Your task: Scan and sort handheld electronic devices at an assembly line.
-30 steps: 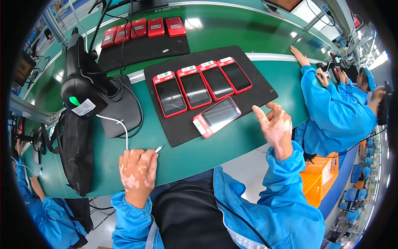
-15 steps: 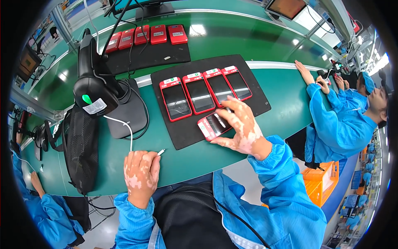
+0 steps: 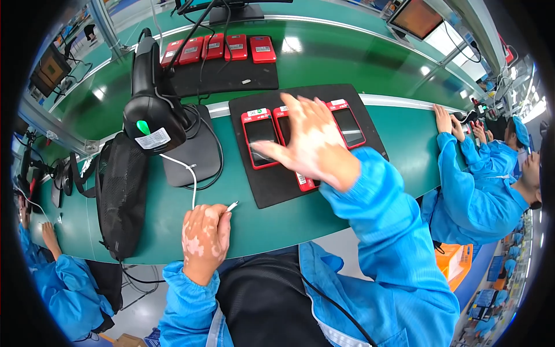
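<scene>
My left hand (image 3: 203, 240) rests near the bench's front edge, fingers curled round a white cable (image 3: 194, 185) whose plug (image 3: 232, 206) sticks out by the thumb. Over the black mat (image 3: 373, 141) hovers my right hand (image 3: 312, 139), fingers spread, nothing visible in it. Beneath and around it lie red-framed handheld devices with dark screens: one at the left (image 3: 261, 151), one at the right (image 3: 349, 127), others partly covered. Nearer to me, another red device (image 3: 304, 181) shows only its labelled end below my palm.
A black barcode scanner (image 3: 151, 115) stands on a grey base left of the mat, beside a black mesh bag (image 3: 120, 196). Several red devices (image 3: 236, 47) line a far black mat (image 3: 231, 78). Co-workers in blue (image 3: 471, 191) sit at right and left. An orange crate (image 3: 454, 263) is at lower right.
My right hand has left the nearer device and moved up and left over the row, its fingers spreading. My left hand still holds the cable. The whole view has shifted slightly.
</scene>
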Action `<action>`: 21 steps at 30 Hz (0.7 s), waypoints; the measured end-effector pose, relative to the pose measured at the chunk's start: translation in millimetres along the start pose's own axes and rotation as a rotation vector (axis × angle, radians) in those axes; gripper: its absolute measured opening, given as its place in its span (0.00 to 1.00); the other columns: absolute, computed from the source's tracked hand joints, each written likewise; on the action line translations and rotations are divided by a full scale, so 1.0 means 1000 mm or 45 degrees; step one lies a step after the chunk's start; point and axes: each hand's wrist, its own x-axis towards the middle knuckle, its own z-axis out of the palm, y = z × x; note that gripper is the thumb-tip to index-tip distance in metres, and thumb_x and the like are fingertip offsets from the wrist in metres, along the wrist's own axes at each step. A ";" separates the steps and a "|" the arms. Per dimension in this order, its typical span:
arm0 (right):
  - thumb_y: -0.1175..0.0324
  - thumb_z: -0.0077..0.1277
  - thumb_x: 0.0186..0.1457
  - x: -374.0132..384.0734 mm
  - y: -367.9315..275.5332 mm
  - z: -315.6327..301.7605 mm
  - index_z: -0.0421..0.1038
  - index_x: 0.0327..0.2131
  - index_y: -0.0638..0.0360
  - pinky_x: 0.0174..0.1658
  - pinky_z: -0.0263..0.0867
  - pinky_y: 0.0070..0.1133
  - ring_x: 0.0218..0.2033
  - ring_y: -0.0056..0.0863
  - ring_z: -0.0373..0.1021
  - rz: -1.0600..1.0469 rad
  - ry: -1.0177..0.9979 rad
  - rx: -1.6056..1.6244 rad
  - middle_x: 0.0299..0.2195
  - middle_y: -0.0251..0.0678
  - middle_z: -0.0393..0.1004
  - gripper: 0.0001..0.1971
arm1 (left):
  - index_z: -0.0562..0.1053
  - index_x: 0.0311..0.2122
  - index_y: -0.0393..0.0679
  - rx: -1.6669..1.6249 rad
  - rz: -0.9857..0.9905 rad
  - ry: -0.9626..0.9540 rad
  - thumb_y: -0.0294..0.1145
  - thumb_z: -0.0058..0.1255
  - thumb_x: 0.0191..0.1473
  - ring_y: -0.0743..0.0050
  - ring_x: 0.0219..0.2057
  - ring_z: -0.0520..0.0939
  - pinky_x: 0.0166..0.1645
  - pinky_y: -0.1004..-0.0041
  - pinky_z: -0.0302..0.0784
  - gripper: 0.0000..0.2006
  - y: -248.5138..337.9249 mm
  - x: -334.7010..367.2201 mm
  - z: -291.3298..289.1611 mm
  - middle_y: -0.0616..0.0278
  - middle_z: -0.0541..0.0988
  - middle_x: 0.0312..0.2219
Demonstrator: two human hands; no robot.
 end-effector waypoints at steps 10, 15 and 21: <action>0.29 0.44 0.63 0.076 -0.054 0.026 0.61 0.69 0.62 0.73 0.47 0.39 0.61 0.43 0.72 0.073 -0.756 -0.597 0.56 0.50 0.78 0.47 | 0.77 0.44 0.43 0.016 -0.019 0.052 0.27 0.63 0.56 0.55 0.31 0.79 0.39 0.60 0.73 0.11 0.000 0.003 -0.004 0.58 0.76 0.28; 0.34 0.52 0.61 0.075 -0.062 0.021 0.57 0.71 0.62 0.70 0.53 0.37 0.59 0.44 0.73 0.055 -0.817 -0.525 0.53 0.50 0.79 0.47 | 0.78 0.41 0.43 -0.077 -0.025 0.052 0.26 0.63 0.56 0.56 0.30 0.79 0.39 0.61 0.73 0.08 -0.001 0.002 -0.005 0.59 0.77 0.28; 0.52 0.72 0.49 0.039 -0.069 0.018 0.57 0.70 0.61 0.55 0.75 0.34 0.52 0.48 0.76 0.036 -0.217 0.351 0.55 0.53 0.73 0.50 | 0.78 0.40 0.38 -0.415 -0.268 0.229 0.20 0.59 0.56 0.54 0.28 0.80 0.33 0.62 0.75 0.07 -0.005 -0.004 -0.008 0.53 0.79 0.28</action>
